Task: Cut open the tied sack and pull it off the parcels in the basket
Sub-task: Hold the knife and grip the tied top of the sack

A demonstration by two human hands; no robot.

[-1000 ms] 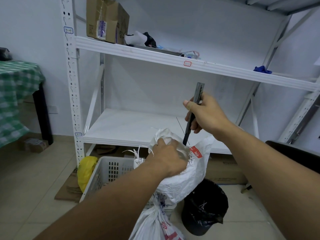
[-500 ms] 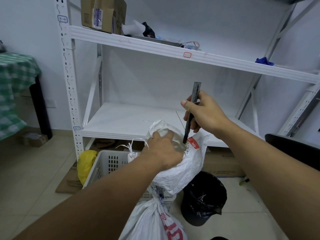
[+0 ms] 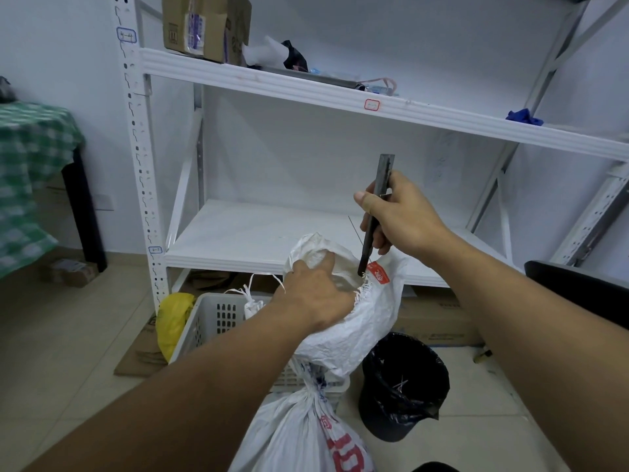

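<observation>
A white woven sack with red print stands tied at its neck, its loose top pulled upward over a grey slotted basket. My left hand grips the bunched top of the sack. My right hand holds a dark utility knife upright, blade tip down, touching the frayed sack edge beside a red label. Parcels inside the sack are hidden.
A white metal shelving unit stands right behind the basket. A black lined bin sits on the floor at the right, a yellow bag at the basket's left. Flattened cardboard lies underneath. A green checked table is far left.
The knife tip has come down a little onto the sack's top edge, where frayed white strands now show. My left hand keeps its grip on the bunched top.
</observation>
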